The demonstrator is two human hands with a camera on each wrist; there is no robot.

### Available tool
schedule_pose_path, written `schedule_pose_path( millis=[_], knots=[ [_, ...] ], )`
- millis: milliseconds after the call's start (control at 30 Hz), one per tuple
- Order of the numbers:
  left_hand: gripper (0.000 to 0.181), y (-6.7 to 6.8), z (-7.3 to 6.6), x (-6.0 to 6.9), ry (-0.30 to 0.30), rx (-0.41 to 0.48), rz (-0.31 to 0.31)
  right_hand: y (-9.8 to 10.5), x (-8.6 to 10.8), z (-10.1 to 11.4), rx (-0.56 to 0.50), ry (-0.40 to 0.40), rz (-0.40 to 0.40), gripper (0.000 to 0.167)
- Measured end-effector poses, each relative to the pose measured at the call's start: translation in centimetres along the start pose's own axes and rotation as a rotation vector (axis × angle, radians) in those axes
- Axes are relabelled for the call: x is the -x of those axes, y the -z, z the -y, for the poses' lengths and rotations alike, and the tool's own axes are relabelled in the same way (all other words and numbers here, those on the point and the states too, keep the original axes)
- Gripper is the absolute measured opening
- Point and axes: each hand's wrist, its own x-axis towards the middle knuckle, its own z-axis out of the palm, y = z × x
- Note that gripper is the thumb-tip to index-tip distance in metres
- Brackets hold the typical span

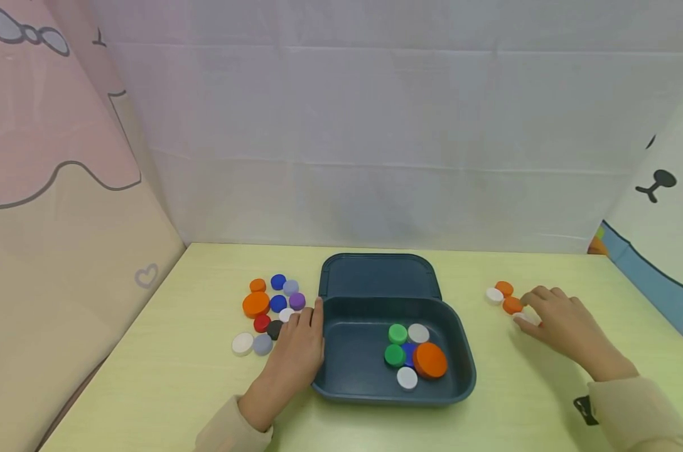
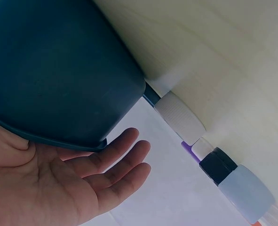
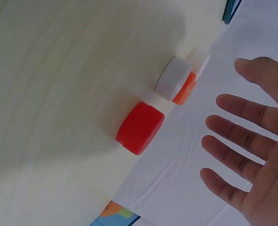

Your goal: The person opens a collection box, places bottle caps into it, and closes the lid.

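A dark blue-green box (image 1: 353, 395) with its lid (image 1: 381, 276) folded back stands mid-table. Inside lie several bottle caps: green (image 1: 395, 355), white (image 1: 407, 378), blue and a large orange cap (image 1: 430, 360). My left hand (image 1: 299, 351) rests at the box's left rim (image 2: 59, 142), fingers extended and relaxed. On the right, my right hand (image 1: 567, 329) hovers with spread fingers beside orange caps (image 1: 512, 305) and white caps (image 1: 494, 295). The right wrist view shows a red cap (image 3: 140, 128) on the table, apart from the fingers; my hand hides it in the head view.
Left of the box lies a cluster of caps, among them a large orange one (image 1: 256, 305), a red one (image 1: 262, 323), a black one (image 1: 275, 329) and a pale blue one (image 1: 262, 344). A white sheet (image 1: 387, 157) hangs behind the table; patterned cloths flank both sides.
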Motion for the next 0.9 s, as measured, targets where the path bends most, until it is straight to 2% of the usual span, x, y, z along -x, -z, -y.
schedule_pose_path(
  millis=[133,267,900],
  knots=[
    [0.057,0.0,0.0,0.0,-0.002,0.001,0.000,-0.3,0.2,-0.6,0.005,-0.048,0.079,0.033],
    [0.057,0.0,0.0,0.0,-0.002,0.000,0.000,-0.7,0.2,-1.1,0.009,-0.059,0.131,0.033],
    [0.058,0.0,0.0,-0.1,0.002,-0.007,-0.006,-1.8,0.4,-1.7,0.001,-0.036,0.168,0.025]
  ],
)
